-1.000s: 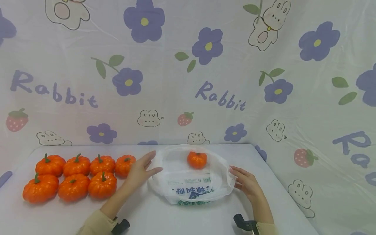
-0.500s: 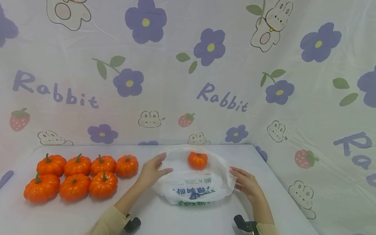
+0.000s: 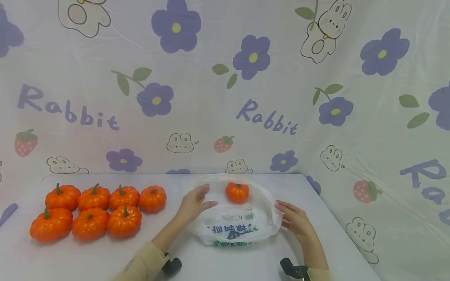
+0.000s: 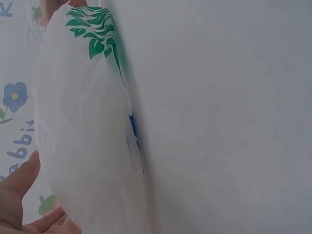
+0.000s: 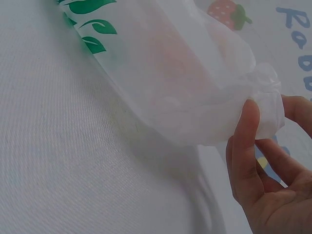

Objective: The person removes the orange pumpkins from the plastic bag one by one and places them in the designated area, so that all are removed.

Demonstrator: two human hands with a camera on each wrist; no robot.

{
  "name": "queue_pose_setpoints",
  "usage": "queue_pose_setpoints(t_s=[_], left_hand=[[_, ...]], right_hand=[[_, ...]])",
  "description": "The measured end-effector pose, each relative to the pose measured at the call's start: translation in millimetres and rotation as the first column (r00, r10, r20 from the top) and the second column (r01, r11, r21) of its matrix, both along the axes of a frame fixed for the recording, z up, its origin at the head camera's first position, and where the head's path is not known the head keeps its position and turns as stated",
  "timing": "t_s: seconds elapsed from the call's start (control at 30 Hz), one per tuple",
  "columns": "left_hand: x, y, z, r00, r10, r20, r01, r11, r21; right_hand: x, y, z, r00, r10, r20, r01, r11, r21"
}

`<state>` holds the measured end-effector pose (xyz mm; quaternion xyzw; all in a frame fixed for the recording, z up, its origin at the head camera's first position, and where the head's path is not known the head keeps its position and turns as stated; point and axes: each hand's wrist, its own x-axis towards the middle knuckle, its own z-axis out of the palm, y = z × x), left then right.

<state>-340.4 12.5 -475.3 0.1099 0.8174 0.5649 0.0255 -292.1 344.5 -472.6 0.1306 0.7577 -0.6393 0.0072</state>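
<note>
A thin white plastic bag [image 3: 228,234] with blue characters and green leaf print lies with its mouth spread wide. One small orange pumpkin [image 3: 237,192] sits inside it near the back. My left hand [image 3: 195,203] is over the bag's left rim, thumb and fingers apart, nothing between them. In the left wrist view the same hand [image 4: 19,200] shows beside the bag's translucent side. My right hand [image 3: 296,218] holds the bag's right edge, and the right wrist view shows the thumb pressing a fold of plastic [image 5: 267,109] against the fingers.
Several orange pumpkins [image 3: 90,224] with green stems stand in two rows on the left of the white table [image 3: 88,259]. Behind the table hangs a cloth [image 3: 197,97] printed with flowers and rabbits, and it continues along the right side.
My left hand has moved right, from beside the pumpkin rows to over the bag's left rim, uncovering the rightmost pumpkin of the back row. The right hand stays on the bag's edge.
</note>
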Motion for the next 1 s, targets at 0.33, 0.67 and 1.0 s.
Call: queue_pose_setpoints(t_s=[0.33, 0.67, 1.0], left_hand=[[-6.3, 14.7, -2.5, 0.998, 0.007, 0.062, -0.011, 0.997, 0.070], [-16.2, 28.8, -9.8, 0.992, 0.005, 0.125, -0.026, 0.985, 0.169], [-24.0, 51.6, -13.5, 0.991, 0.049, 0.126, -0.076, 0.973, 0.220]], right_hand=[[0.0, 0, -0.6, 1.000, 0.000, 0.000, 0.000, 1.000, 0.013], [-0.7, -1, -1.2, 1.000, 0.003, 0.005, -0.003, 1.000, 0.011], [-1.0, -1, -1.8, 1.000, 0.006, 0.007, -0.006, 1.000, 0.017]])
